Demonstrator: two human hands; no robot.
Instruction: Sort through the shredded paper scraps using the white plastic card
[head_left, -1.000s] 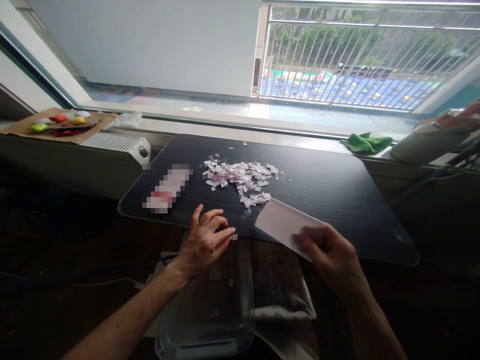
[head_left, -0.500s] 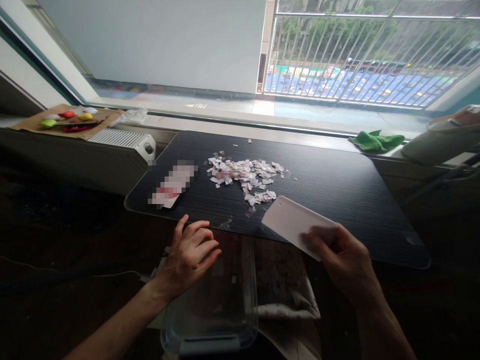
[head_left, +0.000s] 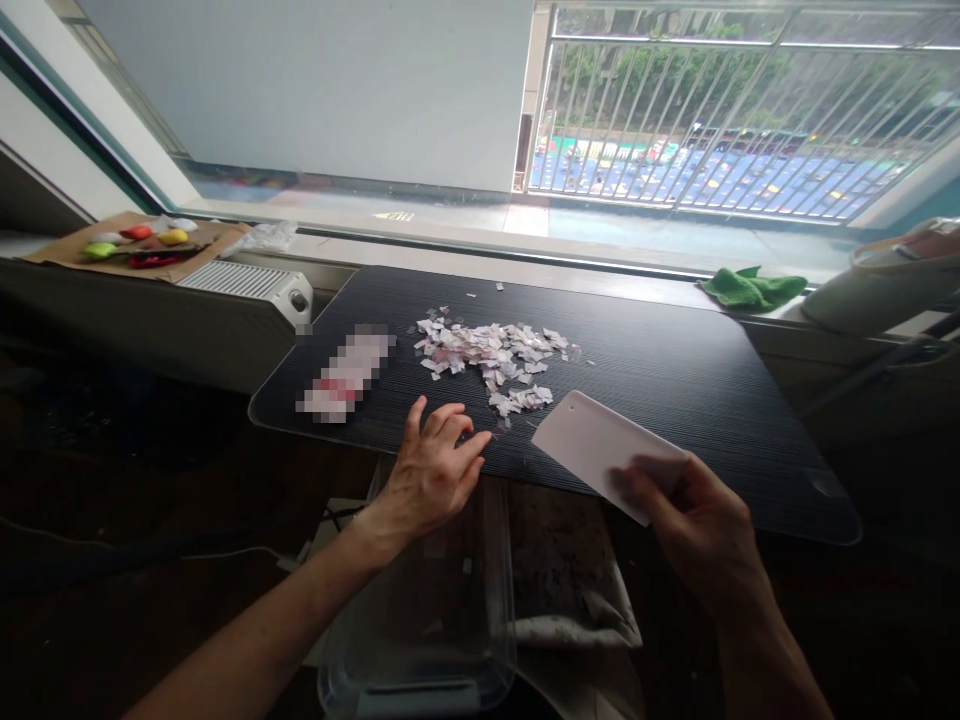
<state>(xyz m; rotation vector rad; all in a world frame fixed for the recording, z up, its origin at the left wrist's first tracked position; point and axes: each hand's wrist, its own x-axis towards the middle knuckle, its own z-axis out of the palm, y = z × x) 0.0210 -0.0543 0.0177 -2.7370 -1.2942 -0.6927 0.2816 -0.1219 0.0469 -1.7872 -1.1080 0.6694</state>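
My right hand (head_left: 694,520) grips a flat white plastic scraper (head_left: 607,445) by its near end, thumb on top. The scraper's far edge points left, just right of the paper bits. Over the front edge of the dark tabletop (head_left: 660,360), my left hand (head_left: 435,460) is open with fingers apart and nothing in it. A loose heap of small cut paper pieces (head_left: 480,345) lies beyond it, with a smaller clump nearer. Below my left hand stands a clear plastic bin (head_left: 420,640), largely in shadow.
A blurred-out white and red item (head_left: 349,375) lies on the table's left. At left are a radiator (head_left: 247,285) and cardboard (head_left: 67,245) bearing colourful lumps. A green cloth (head_left: 754,290) rests on the sill beside a pale container (head_left: 862,285). A brownish bag (head_left: 570,580) sits beside the bin.
My left hand has moved right and forward, from in front of the table to over its front edge. The scraper in my right hand has shifted slightly right. The paper heap looks unchanged.
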